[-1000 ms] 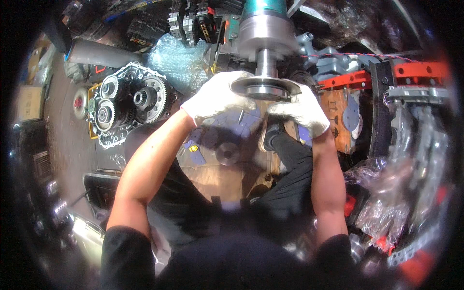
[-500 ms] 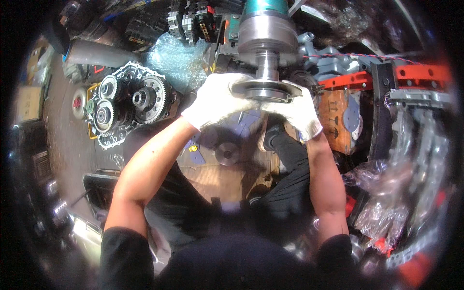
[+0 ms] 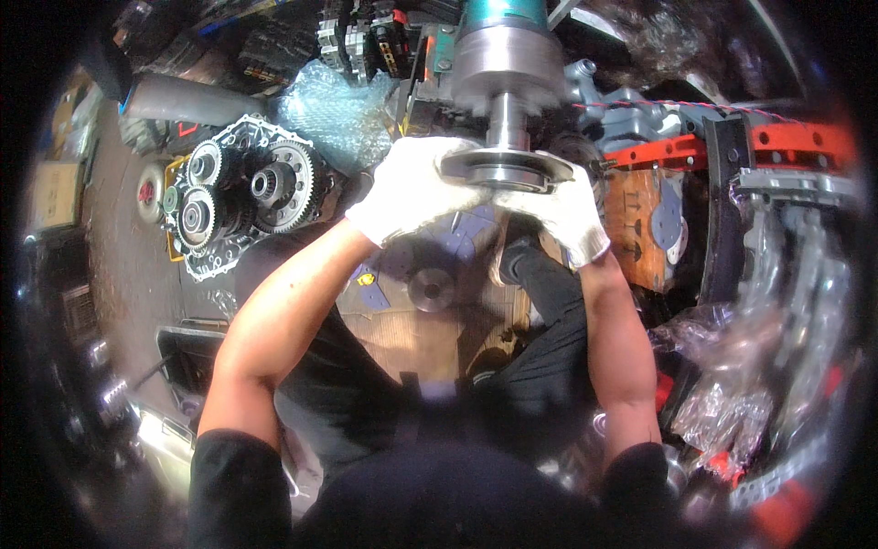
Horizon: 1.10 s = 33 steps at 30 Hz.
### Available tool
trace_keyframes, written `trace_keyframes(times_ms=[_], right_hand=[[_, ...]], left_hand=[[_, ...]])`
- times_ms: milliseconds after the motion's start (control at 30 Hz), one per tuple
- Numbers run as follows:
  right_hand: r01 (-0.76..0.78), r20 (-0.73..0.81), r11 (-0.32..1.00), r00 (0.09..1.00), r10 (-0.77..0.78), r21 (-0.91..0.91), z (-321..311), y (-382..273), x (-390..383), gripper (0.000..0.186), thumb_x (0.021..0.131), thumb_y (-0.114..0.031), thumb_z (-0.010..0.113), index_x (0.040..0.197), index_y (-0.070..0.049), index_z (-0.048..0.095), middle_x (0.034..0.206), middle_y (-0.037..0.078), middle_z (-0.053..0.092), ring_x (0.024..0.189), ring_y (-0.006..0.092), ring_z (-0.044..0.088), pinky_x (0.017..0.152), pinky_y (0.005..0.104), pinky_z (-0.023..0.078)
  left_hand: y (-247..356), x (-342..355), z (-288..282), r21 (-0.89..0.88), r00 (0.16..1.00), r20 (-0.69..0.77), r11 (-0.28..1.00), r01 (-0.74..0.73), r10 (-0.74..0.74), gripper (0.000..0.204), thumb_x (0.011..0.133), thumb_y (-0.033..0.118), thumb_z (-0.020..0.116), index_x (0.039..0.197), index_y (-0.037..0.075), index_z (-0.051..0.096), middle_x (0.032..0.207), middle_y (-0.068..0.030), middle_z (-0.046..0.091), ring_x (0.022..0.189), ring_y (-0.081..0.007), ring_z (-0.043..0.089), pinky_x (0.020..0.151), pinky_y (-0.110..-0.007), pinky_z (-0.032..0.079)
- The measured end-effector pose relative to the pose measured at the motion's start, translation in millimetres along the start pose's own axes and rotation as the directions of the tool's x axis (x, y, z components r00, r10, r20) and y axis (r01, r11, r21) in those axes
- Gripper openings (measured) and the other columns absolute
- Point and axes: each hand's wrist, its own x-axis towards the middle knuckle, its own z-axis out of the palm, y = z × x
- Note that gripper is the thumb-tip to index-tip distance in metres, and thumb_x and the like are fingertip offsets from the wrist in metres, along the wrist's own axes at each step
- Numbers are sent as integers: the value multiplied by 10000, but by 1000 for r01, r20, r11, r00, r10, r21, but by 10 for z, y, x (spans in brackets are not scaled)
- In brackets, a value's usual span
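Two hands in white knitted gloves close around a flat, round steel disc (image 3: 506, 170) held up in front of the person. The left hand (image 3: 413, 188) wraps its left rim; the right hand (image 3: 562, 212) cups its right underside. A smooth grey metal shaft (image 3: 508, 123) meets the disc from above. Left of the grip, well apart, lies an open gear housing (image 3: 240, 190) with toothed wheels. Below is a wooden board (image 3: 416, 334).

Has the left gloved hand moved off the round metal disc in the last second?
No. The left hand grips the left rim of the round metal disc under the steel shaft, as before; its place against the shaft looks unchanged.
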Motion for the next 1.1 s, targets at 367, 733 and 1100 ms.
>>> trace_keyframes(times_ms=[367,733,1100], right_hand=[[27,-15,999,1000,-28,-36,15,5,-2,495,775,-118,953,1209,10,753,1119,99,791,1017,157,725,920,319,600],[26,-19,999,999,-27,-43,12,28,4,565,753,-124,969,1245,21,732,1139,109,787,1016,165,732,927,327,603],[47,-10,997,999,-46,60,21,63,-4,587,760,-91,964,1268,41,702,1152,123,779,1022,175,731,930,328,605]], left_hand=[[-35,-3,42,47,995,-64,997,-69,72,502,793,423,838,1176,103,789,994,-142,795,898,-302,784,836,-403,616],[-64,4,55,38,994,-74,996,-78,81,491,787,434,840,1147,103,796,960,-134,789,866,-286,780,816,-390,612],[-75,13,64,-25,993,-78,995,-94,92,492,777,438,843,1133,100,799,967,-147,790,873,-303,782,815,-393,613]])
